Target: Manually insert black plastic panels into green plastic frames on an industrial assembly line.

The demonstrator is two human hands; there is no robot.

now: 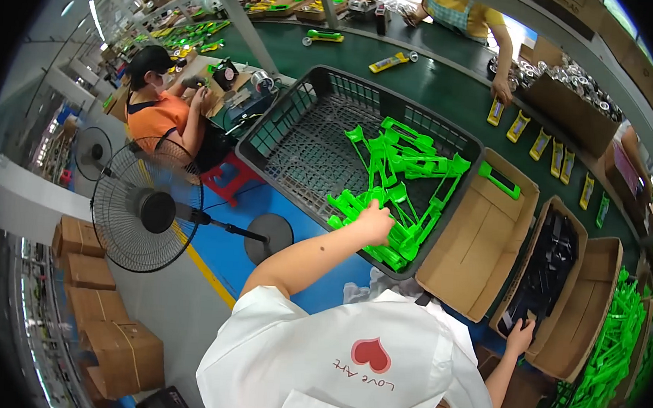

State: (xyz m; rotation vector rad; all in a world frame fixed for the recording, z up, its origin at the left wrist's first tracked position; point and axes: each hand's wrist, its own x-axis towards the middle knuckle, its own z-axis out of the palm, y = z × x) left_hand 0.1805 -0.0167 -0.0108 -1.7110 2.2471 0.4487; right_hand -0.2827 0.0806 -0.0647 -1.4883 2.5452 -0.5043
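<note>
My left hand (pixel 374 223) reaches into a black plastic crate (pixel 284 156), its fingers closed on a bright green plastic frame in a loose pile of green plastic frames (pixel 411 164). These lie tangled in the crate's right half. Lower right, my right hand (pixel 520 337) is at the near end of a narrow cardboard box holding thin black plastic pieces (pixel 551 255). Its fingers are bent together around a black piece there, partly hidden by the hand. Between crate and narrow box stands a cardboard tray (pixel 478 236) with one green frame (pixel 500 180) at its far end.
Another cardboard tray (pixel 578 309) and a heap of green parts (pixel 605 356) lie right. Beyond runs a green conveyor (pixel 454 70) with yellow pieces; a co-worker's hand (pixel 502 89) touches one. A standing fan (pixel 158 212) and a seated person (pixel 164 112) are left.
</note>
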